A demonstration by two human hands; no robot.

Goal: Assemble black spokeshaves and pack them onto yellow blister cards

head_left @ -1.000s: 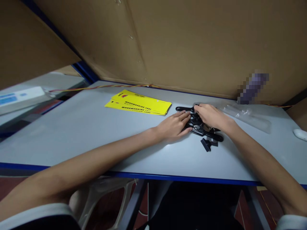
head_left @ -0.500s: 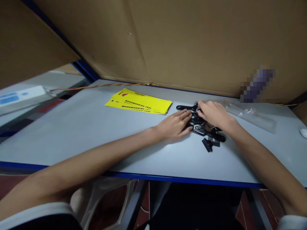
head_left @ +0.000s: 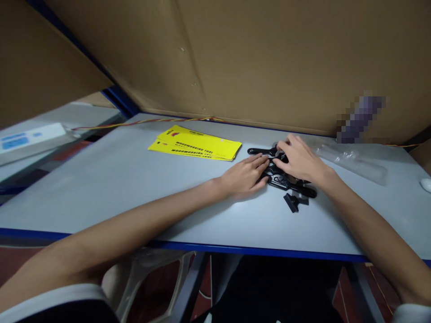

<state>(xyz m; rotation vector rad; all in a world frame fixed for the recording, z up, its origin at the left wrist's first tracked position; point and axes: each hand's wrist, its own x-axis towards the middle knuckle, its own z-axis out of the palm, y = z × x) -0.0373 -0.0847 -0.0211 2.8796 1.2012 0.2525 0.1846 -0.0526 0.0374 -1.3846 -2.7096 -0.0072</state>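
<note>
A small heap of black plastic clamp parts (head_left: 282,181) lies on the grey table (head_left: 111,179). My left hand (head_left: 244,174) rests flat beside the heap, fingers stretched out and touching its left edge. Over the heap's top sits my right hand (head_left: 299,160), fingers curled and pinching one black piece. One loose black part (head_left: 294,202) lies just in front of the heap.
Yellow printed cards (head_left: 197,144) lie stacked to the left of the heap. A clear plastic bag (head_left: 353,161) lies at the right, a white object (head_left: 426,184) at the far right edge. Cardboard walls stand behind the table. A red-yellow cable (head_left: 141,121) runs along the back.
My right hand has lifted slightly and curled its fingers over the top of the black parts. The left hand has stayed in place.
</note>
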